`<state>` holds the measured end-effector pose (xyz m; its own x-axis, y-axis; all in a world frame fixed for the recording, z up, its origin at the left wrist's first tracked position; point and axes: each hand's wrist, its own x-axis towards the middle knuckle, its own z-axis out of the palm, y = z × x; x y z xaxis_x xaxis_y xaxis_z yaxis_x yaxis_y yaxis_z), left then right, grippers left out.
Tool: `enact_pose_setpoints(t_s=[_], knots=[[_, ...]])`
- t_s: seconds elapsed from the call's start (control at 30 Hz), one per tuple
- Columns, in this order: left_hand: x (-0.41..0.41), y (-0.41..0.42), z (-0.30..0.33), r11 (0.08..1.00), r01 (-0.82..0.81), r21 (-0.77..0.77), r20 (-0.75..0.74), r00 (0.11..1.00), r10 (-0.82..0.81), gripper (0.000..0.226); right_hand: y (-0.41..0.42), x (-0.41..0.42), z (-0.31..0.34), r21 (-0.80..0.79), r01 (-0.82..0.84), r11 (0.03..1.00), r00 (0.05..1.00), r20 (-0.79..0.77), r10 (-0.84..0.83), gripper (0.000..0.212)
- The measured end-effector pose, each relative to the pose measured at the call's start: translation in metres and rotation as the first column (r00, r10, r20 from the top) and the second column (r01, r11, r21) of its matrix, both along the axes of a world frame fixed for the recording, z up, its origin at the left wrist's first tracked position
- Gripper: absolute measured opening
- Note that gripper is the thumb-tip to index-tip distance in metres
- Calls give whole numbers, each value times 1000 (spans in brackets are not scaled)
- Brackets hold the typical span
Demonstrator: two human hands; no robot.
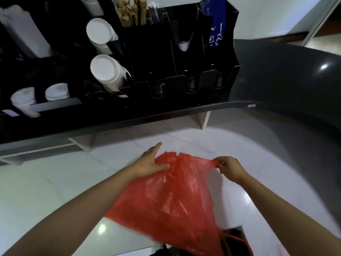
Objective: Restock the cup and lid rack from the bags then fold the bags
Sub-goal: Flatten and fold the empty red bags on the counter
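Observation:
A red plastic bag (171,198) hangs in the air in front of me, above the white floor. My left hand (151,161) grips its top left edge, thumb over the plastic and index finger stretched forward. My right hand (229,168) pinches a stretched handle at the bag's top right. The black cup and lid rack (153,58) stands on the dark counter above, with stacks of white cups (106,72) lying in its left slots and dark lids (158,88) in the front slots.
The dark counter (287,80) curves round to the right, its edge overhanging the tiled floor (46,191). Wooden stirrers (131,12) and a blue packet (217,24) stand in the rack's back compartments. Another red bag (238,242) lies by my feet.

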<state>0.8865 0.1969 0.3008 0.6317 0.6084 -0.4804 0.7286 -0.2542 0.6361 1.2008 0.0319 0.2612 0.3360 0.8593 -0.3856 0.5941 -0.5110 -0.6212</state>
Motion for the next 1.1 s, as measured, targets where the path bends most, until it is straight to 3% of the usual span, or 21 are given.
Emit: enact_pose_setpoints(t_s=[0.07, 0.13, 0.23, 0.3, 0.43, 0.67, 0.9, 1.1], knots=[[-5, -11, -4, 997, -17, -80, -3, 1000, 17, 121, -8, 6, -2, 26, 183, 983, 978, -107, -179, 38], [-6, -14, -3, 975, -53, -215, 67, 995, 69, 119, -12, 10, -1, 41, 285, 958, 941, -203, -271, 38], [-1, -6, 4, 934, -18, -356, 153, 985, 77, 76, -14, 10, 4, 53, 335, 941, 904, -300, -305, 37], [8, 2, 12, 951, 41, -306, 154, 988, 7, 42, -16, 6, 8, 58, 361, 931, 888, -325, -324, 38], [25, 15, 21, 966, 178, -186, 13, 984, -179, 40, -25, 3, 19, 77, 354, 932, 900, -298, -317, 38], [21, 29, 14, 931, 292, -219, -102, 942, -320, 20, -35, 11, 35, 96, 397, 913, 897, -252, -363, 38], [-31, 52, 11, 920, 89, -381, -14, 995, -102, 16, -52, 28, 33, 94, 404, 910, 903, -200, -381, 34], [-56, 58, 24, 816, -25, -578, 130, 984, 121, 35, -54, 32, 34, 92, 394, 914, 913, -151, -378, 29]])
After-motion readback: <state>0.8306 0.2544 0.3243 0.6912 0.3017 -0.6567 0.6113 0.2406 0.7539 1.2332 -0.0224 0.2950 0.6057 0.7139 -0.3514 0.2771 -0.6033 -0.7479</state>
